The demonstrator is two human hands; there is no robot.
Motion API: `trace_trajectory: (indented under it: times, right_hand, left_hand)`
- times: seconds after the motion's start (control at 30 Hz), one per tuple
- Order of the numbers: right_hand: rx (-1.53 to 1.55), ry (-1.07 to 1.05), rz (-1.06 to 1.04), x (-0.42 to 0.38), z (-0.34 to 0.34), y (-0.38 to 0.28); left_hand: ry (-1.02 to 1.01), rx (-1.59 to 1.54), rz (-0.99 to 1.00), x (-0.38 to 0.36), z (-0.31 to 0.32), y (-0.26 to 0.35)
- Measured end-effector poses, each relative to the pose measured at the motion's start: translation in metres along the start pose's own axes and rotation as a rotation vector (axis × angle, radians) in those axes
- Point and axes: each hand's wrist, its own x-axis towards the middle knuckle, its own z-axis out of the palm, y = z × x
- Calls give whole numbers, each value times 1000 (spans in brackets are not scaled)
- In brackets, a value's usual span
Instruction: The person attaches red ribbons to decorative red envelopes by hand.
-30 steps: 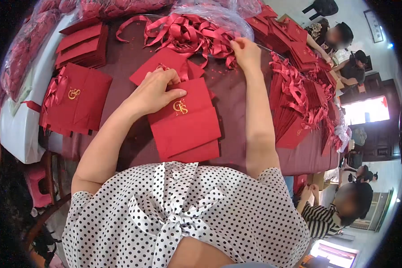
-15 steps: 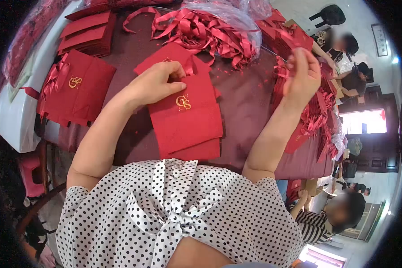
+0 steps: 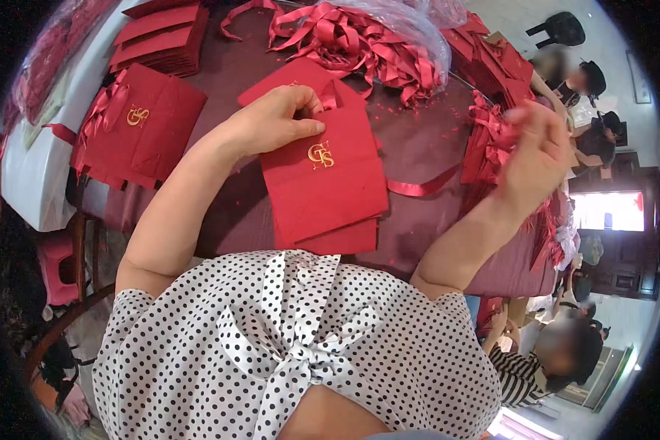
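My left hand (image 3: 284, 117) is closed on the top edge of a red gift bag (image 3: 330, 183) with a gold monogram, thumb in front and fingers behind. The bag lies flat over other red bags on the table. A piece of red ribbon (image 3: 330, 95) shows at its top, beside my fingers. Another red ribbon (image 3: 424, 185) reaches rightward from the bag's right side. My right hand (image 3: 537, 150) is raised over the right of the table, near a pile of ribboned bags. Motion blurs its fingers, so what they hold, if anything, cannot be made out.
A heap of loose red ribbons (image 3: 367, 51) in clear plastic lies at the back. Stacked red bags (image 3: 161, 40) and ribboned bags (image 3: 143, 125) are on the left, near a white box (image 3: 37, 183). Other people work along the right side.
My right hand has moved to the right and slightly down. A ribbon now shows stretched out beside the bag. My left hand keeps its hold; the whole view has shifted a little.
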Motion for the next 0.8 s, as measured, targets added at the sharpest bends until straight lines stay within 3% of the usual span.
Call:
trace_trajectory:
  times: [0.17, 0.23, 0.27, 0.3, 0.37, 0.4, 0.47, 0.6, 0.7, 0.8]
  right_hand:
    - [88, -642, 269, -26, 55, 5]
    - [37, -733, 124, -35, 75, 18]
    - [37, -870, 335, -37, 75, 17]
    - [37, -876, 336, -40, 78, 21]
    - [69, -856, 116, -46, 84, 30]
    - [69, -863, 116, -47, 85, 29]
    - [75, -810, 359, -48, 87, 25]
    - [19, -850, 347, -47, 88, 24]
    - [-77, -790, 160, -47, 89, 25]
    - [-90, -787, 159, -49, 91, 24]
  left_hand:
    - [21, 60, -5, 0, 0, 4]
    - [28, 66, -10, -1, -2, 6]
    - [8, 19, -53, -2, -3, 10]
    - [-11, -29, -95, -3, -5, 12]
    - [-11, -40, -88, -3, -7, 13]
    - [-17, -46, -78, -3, -8, 12]
    - [4, -65, -24, -3, -9, 11]
    - [21, -40, 46, -3, -9, 12]
    - [32, -134, 52, -2, -6, 12]
    - [9, -96, -23, -2, -8, 12]
